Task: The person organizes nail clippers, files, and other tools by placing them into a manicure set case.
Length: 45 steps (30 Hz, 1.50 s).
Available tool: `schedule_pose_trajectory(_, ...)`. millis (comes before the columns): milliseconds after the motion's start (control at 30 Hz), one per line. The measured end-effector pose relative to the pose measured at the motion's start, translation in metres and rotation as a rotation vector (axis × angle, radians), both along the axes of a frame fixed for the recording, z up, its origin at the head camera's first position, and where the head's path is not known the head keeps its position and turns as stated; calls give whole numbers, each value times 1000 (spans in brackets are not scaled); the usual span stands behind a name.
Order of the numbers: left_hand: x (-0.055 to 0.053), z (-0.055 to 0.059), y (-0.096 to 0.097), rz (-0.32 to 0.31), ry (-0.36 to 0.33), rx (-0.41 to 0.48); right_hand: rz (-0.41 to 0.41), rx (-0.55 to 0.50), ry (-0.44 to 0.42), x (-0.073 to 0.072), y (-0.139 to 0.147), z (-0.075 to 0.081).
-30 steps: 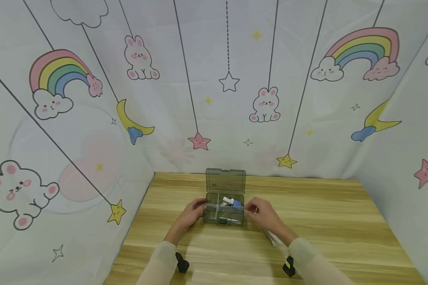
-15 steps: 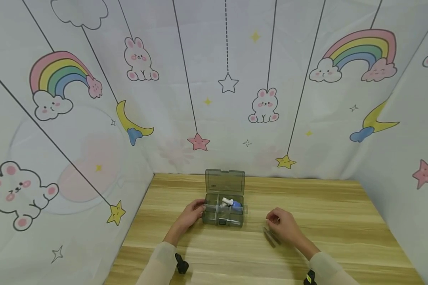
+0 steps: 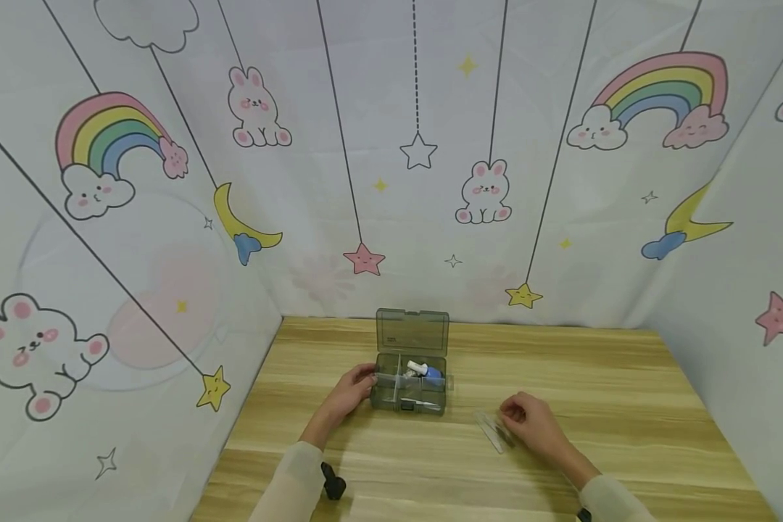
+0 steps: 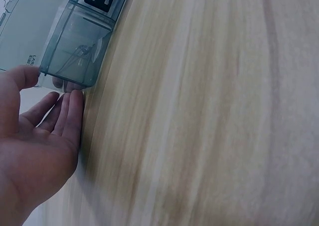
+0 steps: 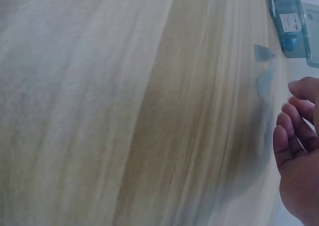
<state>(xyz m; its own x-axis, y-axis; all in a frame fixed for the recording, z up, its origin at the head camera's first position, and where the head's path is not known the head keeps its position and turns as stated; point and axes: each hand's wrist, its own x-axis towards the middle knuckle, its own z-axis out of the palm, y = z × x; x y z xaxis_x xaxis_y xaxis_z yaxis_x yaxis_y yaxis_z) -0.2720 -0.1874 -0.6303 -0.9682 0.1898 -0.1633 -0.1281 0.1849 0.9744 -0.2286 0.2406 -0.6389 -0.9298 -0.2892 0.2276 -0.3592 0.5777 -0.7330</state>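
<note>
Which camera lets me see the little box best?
The head view: the whole box fits in it, with its lid up. The left wrist view shows one end, the black latch and part of the lid; the right wrist view shows only a piece cut off by the picture's edge.

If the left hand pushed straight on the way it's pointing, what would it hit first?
The box, almost at once: the left hand's fingertips are right at its left side. They look to be touching it, though the exact contact is hard to judge.

Illegible print [image 4: 31, 60] on lid [image 4: 27, 29], label [image 5: 290, 22]
</note>
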Motion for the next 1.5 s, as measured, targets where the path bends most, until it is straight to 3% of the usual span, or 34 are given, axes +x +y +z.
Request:
schedule_pose_trajectory(300, -1, 2, 0, -4, 12, -5, 6, -1, -63, 7, 1, -1)
schedule_pose_trajectory(667, -3, -2, -3, 5, 15, -4, 21, -23, -19, 9, -3, -7)
schedule_pose_trajectory(1233, -2, -5, -4, 2, 10, 16, -61, 76, 14, 11, -11, -15)
schedule_pose_trajectory(1500, -2, -4, -2, -14, 7, 19, -91, 59, -16, 14, -14, -15)
